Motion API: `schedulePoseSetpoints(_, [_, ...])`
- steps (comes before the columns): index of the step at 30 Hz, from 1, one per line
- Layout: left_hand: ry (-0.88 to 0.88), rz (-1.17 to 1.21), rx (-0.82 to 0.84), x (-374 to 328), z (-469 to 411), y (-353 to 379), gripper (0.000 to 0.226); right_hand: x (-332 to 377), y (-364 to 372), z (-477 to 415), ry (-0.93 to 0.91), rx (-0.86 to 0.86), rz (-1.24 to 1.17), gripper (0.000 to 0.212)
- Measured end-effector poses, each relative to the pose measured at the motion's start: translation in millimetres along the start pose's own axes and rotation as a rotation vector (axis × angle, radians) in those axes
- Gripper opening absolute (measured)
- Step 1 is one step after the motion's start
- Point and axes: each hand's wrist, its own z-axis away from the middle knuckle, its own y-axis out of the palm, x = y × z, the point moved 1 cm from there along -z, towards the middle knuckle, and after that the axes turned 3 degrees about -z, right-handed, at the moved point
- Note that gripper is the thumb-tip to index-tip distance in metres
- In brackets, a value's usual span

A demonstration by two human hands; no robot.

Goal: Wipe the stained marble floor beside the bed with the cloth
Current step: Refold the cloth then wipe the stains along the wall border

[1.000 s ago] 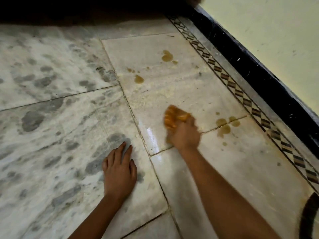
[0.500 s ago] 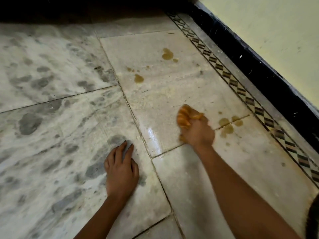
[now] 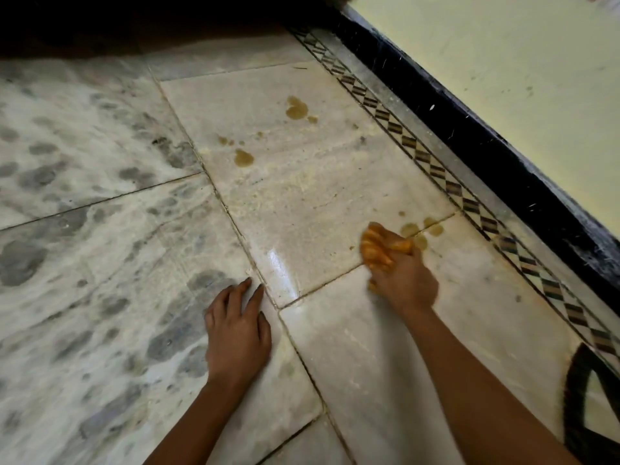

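1. Cloth (image 3: pixel 375 253): orange, bunched into a wad that bulges out between the fingers. It is pressed on the marble floor (image 3: pixel 302 203) at the joint between 2 pale tiles.
2. Right hand (image 3: pixel 402 280): fingers curled tight round the cloth, knuckles up, slightly blurred.
3. Left hand (image 3: pixel 236 333): palm down on a grey-mottled tile, fingers straight and a bit spread, tips at the grout line. It grips nothing.
4. Stains, brown-yellow: near cluster (image 3: pixel 411 229) just right of the cloth, touching or almost touching it. Middle blot (image 3: pixel 244 158) and far blot (image 3: pixel 296 109) lie well apart from the cloth on the same pale tile.
5. Glossy patch (image 3: pixel 278 263) on the pale tile between the 2 hands.
6. Edges: patterned border strip (image 3: pixel 436 169) runs diagonally along the right, then the black skirting (image 3: pixel 486 152), then the pale yellow wall (image 3: pixel 503 62). A dark shadowed band (image 3: pixel 134 21) closes off the top.
7. Open room: bare tile ahead of the cloth up to the far blot. Little room to the right, since the border strip is near.
8. Black curved shape (image 3: pixel 577 397) at lower right, cannot tell what it is.
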Motion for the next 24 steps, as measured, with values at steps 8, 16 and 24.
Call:
schedulePoseSetpoints(8, [0.053,0.032,0.146,-12.3,-9.0,-13.8,0.054,32.0,0.7,104.2,-0.490,0.283,0.011,0.045])
schedulePoseSetpoints(16, [0.269,0.152,0.190,-36.2,-23.5,-48.3,0.044,-19.7,-138.4,55.9,-0.422,0.592,0.606,0.032])
schedulePoseSetpoints(24, [0.616,-0.322,0.510,-125.7,-67.3,-114.3,0.047,-38.0,-221.4,71.1,-0.313,0.758,0.273,0.066])
